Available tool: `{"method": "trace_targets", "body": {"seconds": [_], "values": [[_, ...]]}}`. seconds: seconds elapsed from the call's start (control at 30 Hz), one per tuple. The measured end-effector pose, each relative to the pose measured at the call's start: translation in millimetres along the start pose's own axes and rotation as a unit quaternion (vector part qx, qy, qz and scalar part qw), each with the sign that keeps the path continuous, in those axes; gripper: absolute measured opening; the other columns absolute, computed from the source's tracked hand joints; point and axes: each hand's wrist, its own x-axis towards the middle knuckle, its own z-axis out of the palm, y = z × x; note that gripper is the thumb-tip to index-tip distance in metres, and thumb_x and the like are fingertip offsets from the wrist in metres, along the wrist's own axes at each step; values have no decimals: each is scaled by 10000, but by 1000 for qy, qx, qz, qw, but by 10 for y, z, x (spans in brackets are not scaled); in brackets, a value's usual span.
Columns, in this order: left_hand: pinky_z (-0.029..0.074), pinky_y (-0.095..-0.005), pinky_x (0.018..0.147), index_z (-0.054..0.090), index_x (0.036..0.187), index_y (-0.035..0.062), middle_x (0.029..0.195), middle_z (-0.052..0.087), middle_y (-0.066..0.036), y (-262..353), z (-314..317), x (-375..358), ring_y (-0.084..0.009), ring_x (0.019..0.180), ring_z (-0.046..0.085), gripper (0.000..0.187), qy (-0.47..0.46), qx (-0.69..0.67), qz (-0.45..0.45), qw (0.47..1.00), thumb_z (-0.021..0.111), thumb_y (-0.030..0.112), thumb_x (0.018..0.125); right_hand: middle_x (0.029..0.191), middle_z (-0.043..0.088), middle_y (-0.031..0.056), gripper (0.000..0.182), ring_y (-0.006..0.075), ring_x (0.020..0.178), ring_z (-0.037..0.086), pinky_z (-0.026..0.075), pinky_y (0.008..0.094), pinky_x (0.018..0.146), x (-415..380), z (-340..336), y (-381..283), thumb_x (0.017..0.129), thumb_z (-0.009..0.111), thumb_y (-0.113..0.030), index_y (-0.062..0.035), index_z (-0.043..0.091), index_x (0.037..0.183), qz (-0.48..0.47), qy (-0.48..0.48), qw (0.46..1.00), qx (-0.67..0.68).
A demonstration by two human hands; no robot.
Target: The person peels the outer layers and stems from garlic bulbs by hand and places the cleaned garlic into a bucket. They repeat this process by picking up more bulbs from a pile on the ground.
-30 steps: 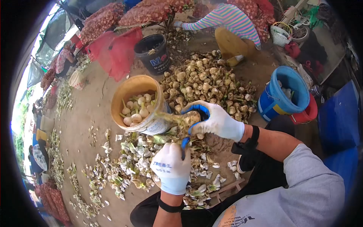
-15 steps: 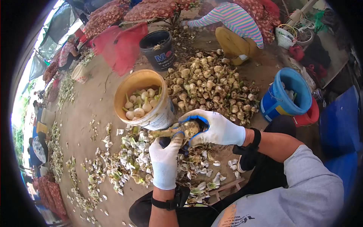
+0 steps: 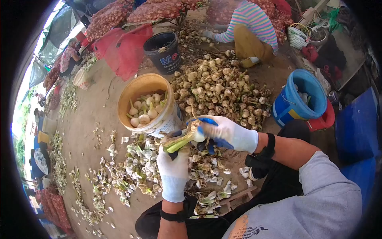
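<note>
Left hand [image 3: 172,164] pinches garlic stem [image 3: 177,143], blurred right hand [image 3: 227,133] curls at the bulb [image 3: 197,136] beside it, grip unclear; steady left hold should help clean peeling.

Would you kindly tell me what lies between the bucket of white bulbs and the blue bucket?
A heap of brownish garlic bulbs lies between them, as the head view shows.

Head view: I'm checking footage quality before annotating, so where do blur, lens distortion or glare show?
Head view, centre: the right hand is motion-smeared around its fingers, while the garlic pile beyond looks clearer; head view, borders: strong fisheye bending, with black corners; head view, far left: daylight washes out to white.
</note>
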Motion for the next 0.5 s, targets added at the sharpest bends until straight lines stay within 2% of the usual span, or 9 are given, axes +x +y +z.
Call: {"method": "trace_targets", "body": {"seconds": [0.03,0.13,0.2,0.23,0.27,0.33,0.43,0.47,0.5], "values": [[536,-334,946,711,1208,-27,1076,760,-80,32,7,-6,-158,1012,687,256,-5,1,10,1000,740,69,972,1106,722,31,545,81,936,659,555,262,791,10,39,4,1028,685,-458,-11,622,1333,-50,28,993,-105],[537,-316,922,712,1205,-29,1070,753,-77,-25,-7,-55,-138,987,680,239,-16,65,-1,998,731,79,992,1105,712,33,598,77,963,634,544,264,830,3,2,-22,977,764,-432,12,609,1347,-50,28,992,-109],[548,-295,858,707,1181,-39,1065,747,-75,7,-38,-52,-116,938,673,223,-16,16,-20,1000,727,83,996,1076,710,44,569,98,915,663,563,274,781,19,-78,7,995,740,-423,17,612,1332,-57,23,991,-120],[558,-273,794,703,1158,-49,1061,740,-73,22,-40,-48,-95,890,666,210,-16,-34,-39,999,722,86,999,1062,709,53,542,115,879,679,577,289,742,4,-114,-16,1008,723,-410,15,613,1325,-16,-9,999,-38],[558,-273,794,703,1158,-49,1061,740,-73,26,-33,-45,-95,890,666,210,-19,-33,-38,999,722,86,999,1048,708,62,515,132,843,695,591,304,703,-7,-142,-29,1021,705,-398,14,614,1317,23,-39,998,45],[574,-275,800,691,1163,-48,1046,736,-70,30,-19,-41,-107,897,683,204,0,-224,-74,972,726,65,996,1001,716,90,474,167,782,710,616,350,631,84,-244,129,1058,640,-401,-3,610,1312,63,-25,976,206],[570,-280,837,684,1177,-55,1066,736,-73,-22,13,-45,-121,914,688,221,21,-173,-47,984,730,58,993,986,718,78,493,143,761,696,594,327,620,98,-314,81,1063,627,-433,-7,623,1309,46,-92,979,178],[568,-283,855,681,1185,-59,1076,736,-74,-27,24,-55,-127,922,690,230,37,-147,-34,988,731,55,991,973,719,70,495,119,748,682,576,306,624,131,-283,46,1047,656,-435,-14,634,1306,6,-7,999,32],[531,-288,877,710,1150,-30,1043,742,-48,79,53,-80,-116,939,658,196,61,-104,-25,992,746,41,971,961,721,62,499,95,735,667,557,284,627,145,-236,4,1031,685,-436,-21,646,1304,-35,79,990,-114]]}}
